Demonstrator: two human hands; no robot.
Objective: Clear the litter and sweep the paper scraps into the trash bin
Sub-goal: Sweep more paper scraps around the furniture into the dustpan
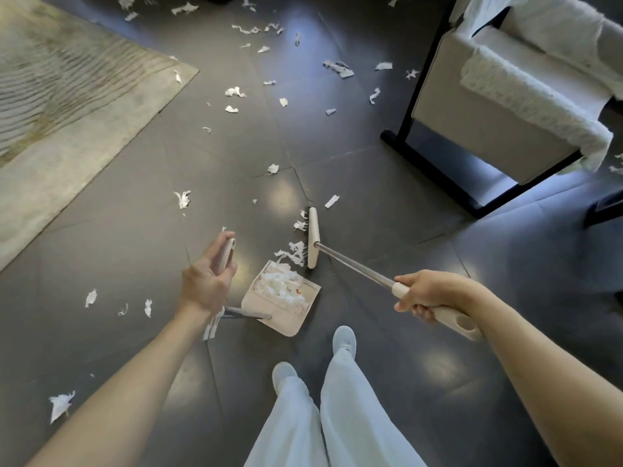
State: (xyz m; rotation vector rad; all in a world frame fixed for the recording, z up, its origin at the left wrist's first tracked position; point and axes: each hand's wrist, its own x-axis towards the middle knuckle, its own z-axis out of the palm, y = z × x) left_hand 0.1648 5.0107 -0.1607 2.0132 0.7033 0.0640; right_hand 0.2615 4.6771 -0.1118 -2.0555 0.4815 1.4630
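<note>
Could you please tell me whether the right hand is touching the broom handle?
Touching. The head view shows the right hand with its fingers curled round the broom handle at the beige grip, no gap between them.

head view | worn high — facing down and forward | floor [371, 183] close below

Dustpan [282, 323]: beige tray on a long grey handle with a beige grip; tray tilted, mouth toward the broom head, holding a heap of white paper scraps [283, 288].
Broom [313, 238]: beige head, dark bristles, metal shaft, beige grip; head down on the dark floor [135, 257], just beside the dustpan's mouth, several scraps against its bristles.
Loose scraps [235, 92]: white, torn, crumpled; scattered across the floor, thickest at the far side, a few at the near left.
</note>
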